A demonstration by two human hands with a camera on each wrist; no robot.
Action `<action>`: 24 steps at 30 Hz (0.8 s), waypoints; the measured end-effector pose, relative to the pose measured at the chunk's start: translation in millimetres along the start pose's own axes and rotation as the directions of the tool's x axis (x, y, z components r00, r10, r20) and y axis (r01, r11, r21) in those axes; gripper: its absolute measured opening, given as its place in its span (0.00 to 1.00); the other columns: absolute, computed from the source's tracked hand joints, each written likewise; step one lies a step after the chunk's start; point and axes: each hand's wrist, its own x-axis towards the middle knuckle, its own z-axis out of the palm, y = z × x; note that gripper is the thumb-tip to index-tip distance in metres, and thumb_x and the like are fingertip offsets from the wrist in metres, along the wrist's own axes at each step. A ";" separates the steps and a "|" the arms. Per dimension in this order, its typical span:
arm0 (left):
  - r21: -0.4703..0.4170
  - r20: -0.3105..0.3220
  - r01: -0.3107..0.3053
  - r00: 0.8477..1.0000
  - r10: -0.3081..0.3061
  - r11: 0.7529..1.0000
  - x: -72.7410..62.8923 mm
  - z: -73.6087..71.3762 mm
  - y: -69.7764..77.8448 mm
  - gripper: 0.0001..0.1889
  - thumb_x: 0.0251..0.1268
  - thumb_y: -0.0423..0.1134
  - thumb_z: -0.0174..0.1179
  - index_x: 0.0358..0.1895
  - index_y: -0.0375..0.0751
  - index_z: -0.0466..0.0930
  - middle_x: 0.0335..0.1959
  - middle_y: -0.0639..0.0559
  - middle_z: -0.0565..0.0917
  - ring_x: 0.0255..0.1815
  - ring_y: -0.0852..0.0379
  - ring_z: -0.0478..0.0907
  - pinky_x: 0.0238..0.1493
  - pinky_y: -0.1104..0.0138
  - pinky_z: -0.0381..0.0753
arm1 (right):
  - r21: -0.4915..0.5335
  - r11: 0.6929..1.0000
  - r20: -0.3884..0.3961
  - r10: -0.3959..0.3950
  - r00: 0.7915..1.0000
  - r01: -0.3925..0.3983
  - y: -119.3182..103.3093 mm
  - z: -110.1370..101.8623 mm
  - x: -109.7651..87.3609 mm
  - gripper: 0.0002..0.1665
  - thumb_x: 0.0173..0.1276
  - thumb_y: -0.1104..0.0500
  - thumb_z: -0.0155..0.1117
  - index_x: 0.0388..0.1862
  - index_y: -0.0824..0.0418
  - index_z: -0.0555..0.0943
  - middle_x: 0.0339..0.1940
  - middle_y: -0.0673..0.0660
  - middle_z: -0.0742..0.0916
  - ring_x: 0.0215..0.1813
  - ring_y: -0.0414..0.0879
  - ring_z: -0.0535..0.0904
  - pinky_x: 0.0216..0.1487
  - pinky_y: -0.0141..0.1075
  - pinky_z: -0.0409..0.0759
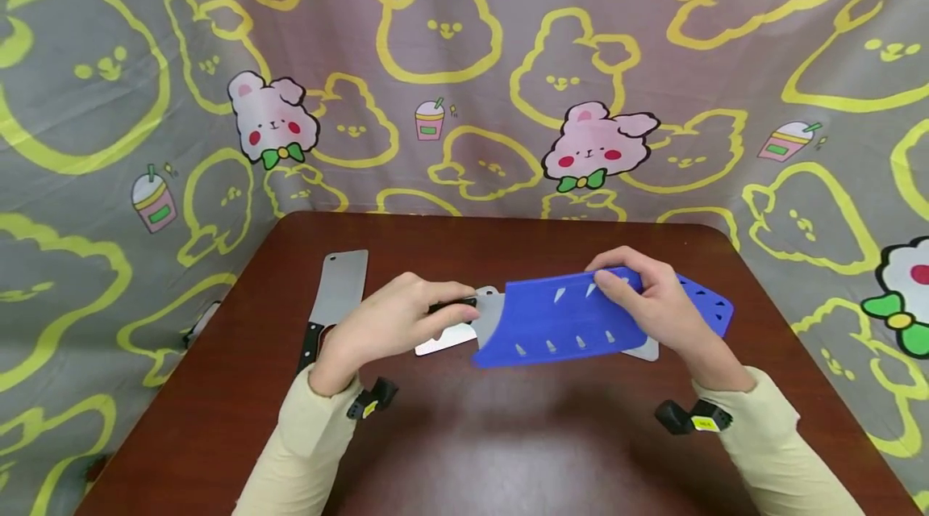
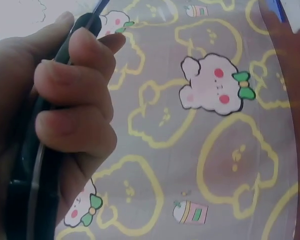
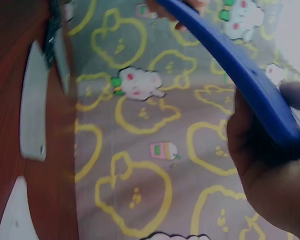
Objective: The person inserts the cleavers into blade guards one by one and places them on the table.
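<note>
A knife with a black handle (image 2: 35,135) is in my left hand (image 1: 406,318), whose fingers curl round it in the left wrist view. A strip of its grey blade (image 1: 489,318) shows beside the handle. The rest of the blade is hidden by a blue plastic knife sheath (image 1: 559,318) with small slots along both edges. My right hand (image 1: 656,302) grips the sheath near its right end, thumb on the near face. In the right wrist view the sheath (image 3: 240,70) appears edge-on, tilted. Both hands are above the table.
A cleaver (image 1: 343,282) with a dark handle lies at the table's left. Behind the hands lie a pale metal blade (image 1: 443,339) and another pale flat piece (image 1: 644,351), both partly hidden. A cartoon-print curtain (image 1: 472,113) borders the brown table (image 1: 464,246).
</note>
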 end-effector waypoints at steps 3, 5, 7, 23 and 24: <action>-0.019 0.033 0.012 0.999 -0.012 1.000 -3.8 -0.4 -3.7 0.11 0.72 0.48 0.57 0.49 0.51 0.83 0.15 0.67 0.71 0.16 0.73 0.67 0.27 0.74 0.72 | -0.137 0.990 0.120 0.053 0.991 -0.036 3.2 -2.5 -2.3 0.13 0.73 0.58 0.57 0.55 0.56 0.76 0.46 0.57 0.85 0.39 0.43 0.87 0.35 0.37 0.86; -0.033 0.062 0.022 0.998 -0.020 0.999 -4.9 0.3 -5.7 0.11 0.72 0.49 0.56 0.48 0.52 0.83 0.15 0.67 0.71 0.16 0.73 0.67 0.28 0.73 0.73 | -0.177 0.983 0.170 0.080 0.982 -0.050 5.2 -4.0 -3.7 0.14 0.73 0.57 0.59 0.55 0.55 0.76 0.47 0.60 0.86 0.39 0.43 0.87 0.36 0.38 0.86; -0.045 0.098 0.034 0.995 -0.030 0.998 -5.3 1.8 -8.5 0.10 0.73 0.50 0.55 0.46 0.53 0.82 0.15 0.66 0.71 0.16 0.73 0.67 0.28 0.73 0.72 | -0.197 0.979 0.208 0.090 0.974 -0.048 7.3 -4.9 -4.8 0.13 0.73 0.56 0.60 0.54 0.54 0.77 0.46 0.60 0.87 0.39 0.42 0.88 0.37 0.38 0.86; -0.058 0.436 0.200 0.886 -0.156 0.978 3.6 20.5 -25.0 0.18 0.72 0.49 0.57 0.61 0.51 0.76 0.26 0.58 0.84 0.20 0.69 0.80 0.32 0.71 0.77 | -0.259 0.966 0.411 0.118 0.904 -0.008 41.5 -8.2 -4.2 0.09 0.72 0.51 0.61 0.47 0.51 0.77 0.41 0.50 0.86 0.37 0.37 0.83 0.35 0.32 0.83; -0.064 0.451 0.205 0.879 -0.155 0.977 4.2 23.8 -26.7 0.18 0.72 0.49 0.57 0.60 0.51 0.76 0.27 0.55 0.85 0.21 0.68 0.80 0.31 0.71 0.77 | -0.258 0.966 0.424 0.118 0.898 -0.005 45.1 -7.7 -4.3 0.09 0.72 0.51 0.61 0.47 0.51 0.77 0.39 0.50 0.86 0.36 0.38 0.82 0.35 0.32 0.82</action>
